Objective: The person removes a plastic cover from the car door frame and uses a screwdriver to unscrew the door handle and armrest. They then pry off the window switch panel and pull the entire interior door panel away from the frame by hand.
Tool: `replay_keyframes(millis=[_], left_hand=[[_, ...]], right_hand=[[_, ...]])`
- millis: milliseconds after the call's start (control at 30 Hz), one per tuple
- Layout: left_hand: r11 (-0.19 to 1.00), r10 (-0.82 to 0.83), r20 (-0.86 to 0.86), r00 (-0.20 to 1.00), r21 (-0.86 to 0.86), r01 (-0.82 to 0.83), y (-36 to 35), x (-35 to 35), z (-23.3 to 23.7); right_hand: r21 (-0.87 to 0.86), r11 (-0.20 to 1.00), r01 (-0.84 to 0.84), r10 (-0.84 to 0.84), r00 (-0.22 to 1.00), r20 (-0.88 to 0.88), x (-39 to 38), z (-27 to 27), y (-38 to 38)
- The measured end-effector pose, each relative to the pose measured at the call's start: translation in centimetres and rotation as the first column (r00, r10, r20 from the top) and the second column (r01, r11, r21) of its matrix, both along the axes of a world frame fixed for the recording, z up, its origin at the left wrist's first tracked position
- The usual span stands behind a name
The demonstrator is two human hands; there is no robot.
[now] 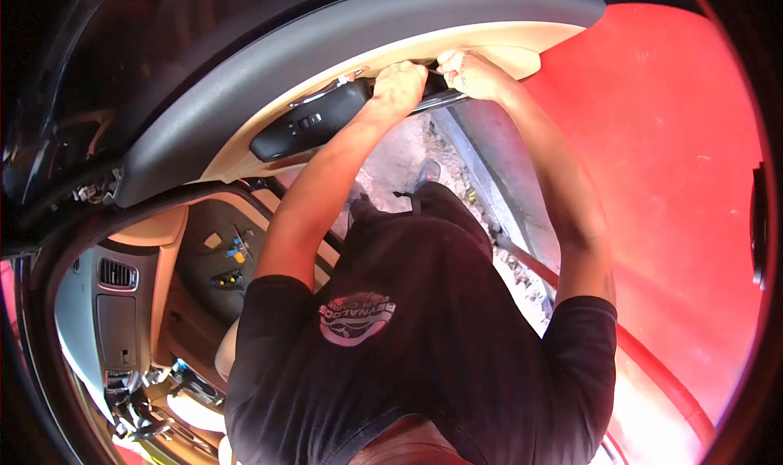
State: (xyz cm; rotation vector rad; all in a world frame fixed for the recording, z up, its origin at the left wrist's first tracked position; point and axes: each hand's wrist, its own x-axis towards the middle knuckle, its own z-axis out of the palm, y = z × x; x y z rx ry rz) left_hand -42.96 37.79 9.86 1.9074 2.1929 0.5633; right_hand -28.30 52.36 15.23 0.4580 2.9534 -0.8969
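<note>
An opened car door's inner panel (359,24), dark grey above and beige below, stretches across the top of the view. Its black armrest (318,116) carries a window switch (309,121) and a chrome inner door handle (322,91). My left hand (400,87) is closed over the armrest just behind the switch, fingertips hidden behind it. Close beside it, my right hand (471,73) is closed at the rear part of the same armrest, its fingers curled at a dark gap next to the beige trim.
At left lie the car's dashboard (77,318) with an air vent (118,274) and a dark floor (204,261) with small tools (238,250) and a clip-like piece on it. A red surface (652,139) fills the right. Rough ground (400,155) shows below the door.
</note>
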Motion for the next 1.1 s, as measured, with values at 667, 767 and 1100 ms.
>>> replay_keyframes(millis=[667,767,1100], left_hand=[[0.883,0.292,0.663,0.689,0.089,-0.46,-7.4,0.0,4.1],[0.852,0.104,0.894,0.436,0.147,-0.503,-9.2,-0.1,4.5],[0.783,0.069,0.943,0.326,0.151,-0.604,-15.9,1.4,5.4]], right_hand=[[-0.4,0.759,0.514,-0.59,0.803,-0.085,13.3,5.1,-7.6],[-0.514,0.662,0.545,-0.669,0.739,-0.079,13.8,3.7,-9.0],[-0.494,0.677,0.546,-0.638,0.77,-0.024,12.5,3.4,-9.2]])
